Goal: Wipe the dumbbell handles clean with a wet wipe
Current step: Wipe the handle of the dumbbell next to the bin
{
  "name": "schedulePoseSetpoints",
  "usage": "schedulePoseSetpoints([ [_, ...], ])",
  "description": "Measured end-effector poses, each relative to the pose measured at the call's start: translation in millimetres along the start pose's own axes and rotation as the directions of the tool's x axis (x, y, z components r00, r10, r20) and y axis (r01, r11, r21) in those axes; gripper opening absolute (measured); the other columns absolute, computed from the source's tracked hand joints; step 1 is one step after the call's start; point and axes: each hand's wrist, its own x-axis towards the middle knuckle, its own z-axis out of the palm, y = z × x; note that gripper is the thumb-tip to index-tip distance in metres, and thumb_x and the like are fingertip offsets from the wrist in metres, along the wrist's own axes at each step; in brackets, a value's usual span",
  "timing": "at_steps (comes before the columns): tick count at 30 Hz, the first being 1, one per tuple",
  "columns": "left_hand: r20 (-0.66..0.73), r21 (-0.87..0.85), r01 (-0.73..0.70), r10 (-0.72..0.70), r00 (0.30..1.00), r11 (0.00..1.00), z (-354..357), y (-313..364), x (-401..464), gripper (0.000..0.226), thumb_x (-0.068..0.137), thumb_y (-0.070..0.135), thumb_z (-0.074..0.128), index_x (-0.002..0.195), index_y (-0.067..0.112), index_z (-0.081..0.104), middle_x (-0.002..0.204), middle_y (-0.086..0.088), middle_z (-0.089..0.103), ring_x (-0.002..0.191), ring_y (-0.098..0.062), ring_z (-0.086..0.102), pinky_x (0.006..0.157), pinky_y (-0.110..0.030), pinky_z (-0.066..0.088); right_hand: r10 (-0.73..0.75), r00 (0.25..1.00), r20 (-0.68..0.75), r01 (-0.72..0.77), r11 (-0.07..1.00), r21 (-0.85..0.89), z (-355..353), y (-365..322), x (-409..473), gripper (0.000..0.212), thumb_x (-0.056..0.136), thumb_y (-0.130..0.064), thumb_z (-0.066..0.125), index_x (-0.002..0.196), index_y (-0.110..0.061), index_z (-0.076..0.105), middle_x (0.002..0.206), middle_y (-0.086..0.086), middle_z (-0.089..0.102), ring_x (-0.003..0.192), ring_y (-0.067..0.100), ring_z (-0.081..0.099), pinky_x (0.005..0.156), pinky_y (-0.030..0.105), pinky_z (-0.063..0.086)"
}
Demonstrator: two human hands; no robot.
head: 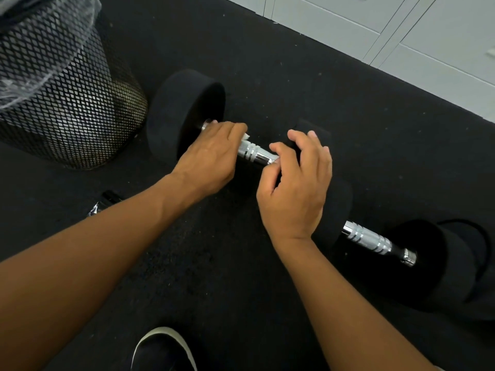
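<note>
A black dumbbell lies on the dark floor, its chrome handle [254, 152] running between a large left weight [182, 108] and a right weight mostly hidden by my right hand. My left hand [214, 153] grips the handle near the left weight, and a bit of white wet wipe [245, 136] shows under its fingers. My right hand [297, 180] rests with loosely spread fingers at the handle's right end and on that weight. A second dumbbell's chrome handle [372, 241] lies at the lower right between black weights.
A black mesh waste bin [67, 103] with a clear liner stands at the upper left, close to the dumbbell. A torn wrapper [105, 203] lies on the floor by my left forearm. My shoe [163, 349] is at the bottom. Grey cabinets [401, 36] line the upper right.
</note>
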Motion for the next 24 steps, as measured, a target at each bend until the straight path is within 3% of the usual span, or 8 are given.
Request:
schedulePoseSetpoints([
  [2, 0.045, -0.017, -0.057, 0.057, 0.997, 0.998, 5, 10, 2, 0.048, 0.095, 0.006, 0.053, 0.142, 0.006, 0.050, 0.136, -0.012, 0.055, 0.130, -0.029, 0.050, 0.124, -0.045, 0.021, -0.006, 1.000, 0.004, 0.006, 1.000, -0.019, 1, 0, 0, 0.027, 0.094, -0.010, 0.053, 0.110, -0.012, 0.074, 0.135, 0.009, 0.063, 0.140, 0.030, 0.048, 0.123, 0.047, 0.029],
  [7, 0.023, -0.243, -0.160, 0.171, 0.985, 0.957, 18, 46, -8, 0.033, 0.101, 0.017, 0.051, 0.134, 0.013, 0.057, 0.135, -0.006, 0.055, 0.129, -0.021, 0.051, 0.127, -0.035, 0.012, -0.010, 1.000, 0.004, 0.010, 0.999, -0.039, 1, 0, -1, 0.030, 0.094, -0.012, 0.050, 0.113, -0.012, 0.074, 0.136, 0.010, 0.062, 0.141, 0.030, 0.047, 0.124, 0.047, 0.027],
  [10, 0.012, -0.054, -0.155, 0.156, 0.988, 0.986, 11, 32, -9, 0.046, 0.102, 0.020, 0.034, 0.144, 0.012, 0.051, 0.144, -0.008, 0.052, 0.144, -0.025, 0.040, 0.126, -0.034, 0.011, -0.021, 1.000, -0.003, 0.020, 0.999, -0.049, 2, 1, -2, 0.029, 0.094, -0.011, 0.052, 0.113, -0.011, 0.074, 0.136, 0.010, 0.063, 0.141, 0.030, 0.048, 0.124, 0.046, 0.027],
  [12, -0.032, 0.066, -0.075, 0.077, 0.996, 0.995, 2, 17, -8, 0.057, 0.096, 0.016, 0.022, 0.143, 0.007, 0.052, 0.142, -0.013, 0.054, 0.141, -0.031, 0.044, 0.125, -0.039, 0.019, -0.026, 1.000, -0.001, 0.026, 0.999, -0.046, 2, 1, -2, 0.030, 0.095, -0.011, 0.051, 0.114, -0.011, 0.074, 0.136, 0.010, 0.062, 0.141, 0.031, 0.048, 0.124, 0.047, 0.027],
  [16, -0.073, 0.170, 0.102, -0.091, 0.993, 0.980, 1, 3, -8, 0.048, 0.095, 0.006, 0.041, 0.142, 0.000, 0.050, 0.140, -0.020, 0.054, 0.139, -0.035, 0.045, 0.125, -0.042, 0.021, -0.015, 1.000, -0.008, 0.014, 0.998, -0.055, 1, 1, -1, 0.031, 0.095, -0.012, 0.051, 0.116, -0.011, 0.073, 0.135, 0.009, 0.063, 0.140, 0.030, 0.048, 0.124, 0.047, 0.028],
  [19, -0.072, 0.078, 0.076, -0.070, 0.995, 0.994, 4, 22, -8, 0.046, 0.095, 0.006, 0.046, 0.141, 0.002, 0.052, 0.139, -0.017, 0.054, 0.137, -0.032, 0.045, 0.123, -0.043, 0.028, -0.022, 1.000, -0.002, 0.022, 0.998, -0.066, 2, -1, -3, 0.032, 0.095, -0.013, 0.050, 0.119, -0.012, 0.072, 0.137, 0.010, 0.062, 0.141, 0.030, 0.047, 0.124, 0.047, 0.028],
  [22, -0.034, -0.115, -0.048, 0.044, 0.998, 0.992, 5, 52, -16, 0.033, 0.103, 0.020, 0.048, 0.136, 0.015, 0.055, 0.133, -0.003, 0.056, 0.121, -0.016, 0.051, 0.100, -0.035, 0.047, -0.023, 1.000, -0.002, 0.022, 0.997, -0.077, 3, -1, -3, 0.031, 0.095, -0.012, 0.050, 0.116, -0.012, 0.073, 0.137, 0.009, 0.062, 0.142, 0.030, 0.047, 0.124, 0.047, 0.028],
  [24, -0.036, -0.214, -0.079, 0.073, 0.997, 0.974, 4, 62, -21, 0.030, 0.105, 0.025, 0.048, 0.134, 0.023, 0.054, 0.129, 0.004, 0.057, 0.119, -0.012, 0.054, 0.093, -0.026, 0.048, -0.016, 1.000, -0.006, 0.016, 0.996, -0.084, 3, -1, -3, 0.030, 0.095, -0.013, 0.050, 0.114, -0.012, 0.073, 0.137, 0.009, 0.062, 0.142, 0.030, 0.047, 0.124, 0.046, 0.028],
])
